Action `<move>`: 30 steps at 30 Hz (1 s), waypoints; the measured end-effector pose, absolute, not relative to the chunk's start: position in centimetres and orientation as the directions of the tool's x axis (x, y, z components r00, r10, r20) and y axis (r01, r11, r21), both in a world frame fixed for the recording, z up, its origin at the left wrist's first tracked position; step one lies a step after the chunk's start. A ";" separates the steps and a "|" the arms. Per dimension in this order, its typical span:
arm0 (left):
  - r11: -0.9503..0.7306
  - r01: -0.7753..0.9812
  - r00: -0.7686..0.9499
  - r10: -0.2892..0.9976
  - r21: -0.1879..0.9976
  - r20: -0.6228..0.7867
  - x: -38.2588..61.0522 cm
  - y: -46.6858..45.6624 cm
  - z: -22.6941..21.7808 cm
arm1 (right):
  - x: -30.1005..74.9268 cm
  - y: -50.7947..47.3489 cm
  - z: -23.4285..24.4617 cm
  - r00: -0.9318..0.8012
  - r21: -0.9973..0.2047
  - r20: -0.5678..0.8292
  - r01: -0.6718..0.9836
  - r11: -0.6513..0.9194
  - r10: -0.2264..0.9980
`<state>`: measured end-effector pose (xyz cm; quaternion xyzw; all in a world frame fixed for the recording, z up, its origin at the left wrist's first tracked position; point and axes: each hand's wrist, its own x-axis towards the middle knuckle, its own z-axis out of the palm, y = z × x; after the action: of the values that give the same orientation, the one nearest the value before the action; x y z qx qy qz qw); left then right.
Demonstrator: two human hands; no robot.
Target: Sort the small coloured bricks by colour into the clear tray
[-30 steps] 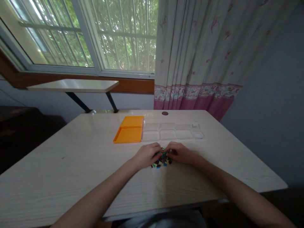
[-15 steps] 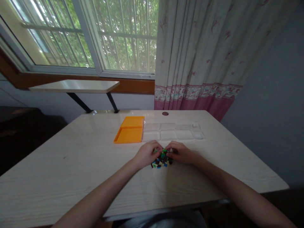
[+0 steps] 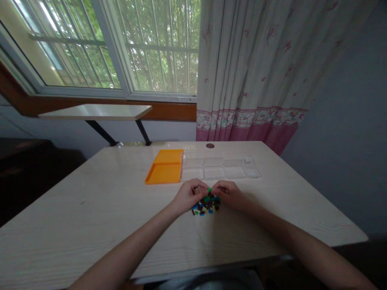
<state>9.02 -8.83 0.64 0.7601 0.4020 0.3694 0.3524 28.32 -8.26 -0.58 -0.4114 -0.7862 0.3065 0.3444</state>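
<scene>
My left hand (image 3: 190, 196) and my right hand (image 3: 229, 195) meet just above a pile of small coloured pieces (image 3: 202, 208). Between their fingertips shows a small green piece (image 3: 209, 189), pinched from both sides. The fingers of each hand are curled and closed. Dark brown, blue, green and pale yellow bits make up the heap on the table; they look like tiny building bricks, too small to be sure of. Parts of the heap are hidden by my fingers.
Beyond my hands lies an open orange case (image 3: 165, 173). Right of it stand clear plastic compartment trays (image 3: 214, 172) on the pale wooden table (image 3: 105, 209). A raised shelf (image 3: 96, 111) stands at the back left, and a curtain (image 3: 242, 80) hangs behind.
My fingertips have come closer together and up from the heap, with the green piece now showing between them. The case and trays lie as before.
</scene>
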 end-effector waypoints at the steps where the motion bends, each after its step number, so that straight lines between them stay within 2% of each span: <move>1: -0.485 0.388 0.410 0.852 0.784 0.325 9.0 -9.0 0.8 | 28.3 -8.2 -0.7 -0.416 -0.788 0.275 0.418 0.451 0.867; 4: -0.627 0.445 0.455 0.773 0.639 0.442 8.8 -9.4 1.1 | 28.2 -8.3 -0.8 -0.425 -0.835 0.244 0.365 0.412 0.872; 7: -0.693 0.444 0.490 0.718 0.567 0.494 8.5 -9.5 1.1 | 28.1 -8.4 -0.8 -0.431 -0.848 0.258 0.329 0.417 0.865; 11: -0.682 0.470 0.408 0.731 0.560 0.547 8.0 -9.3 1.6 | 28.1 -8.6 -0.4 -0.421 -0.832 0.304 0.320 0.453 0.855; 15: -0.662 0.486 0.237 0.728 0.570 0.644 7.1 -8.9 2.6 | 28.3 -8.5 -0.4 -0.427 -0.785 0.302 0.396 0.477 0.852; 18: -0.679 0.485 0.170 0.691 0.551 0.702 6.5 -8.7 3.3 | 28.5 -8.3 -0.5 -0.439 -0.752 0.296 0.441 0.490 0.849; 30: -0.725 0.498 0.190 0.626 0.475 0.757 6.1 -8.7 3.8 | 28.9 -8.0 -0.7 -0.449 -0.711 0.310 0.476 0.518 0.838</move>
<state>6.12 -8.72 3.81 0.7690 0.3655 0.5209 0.0611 28.95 -7.96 -0.68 -0.4077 -0.8060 0.2735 0.3307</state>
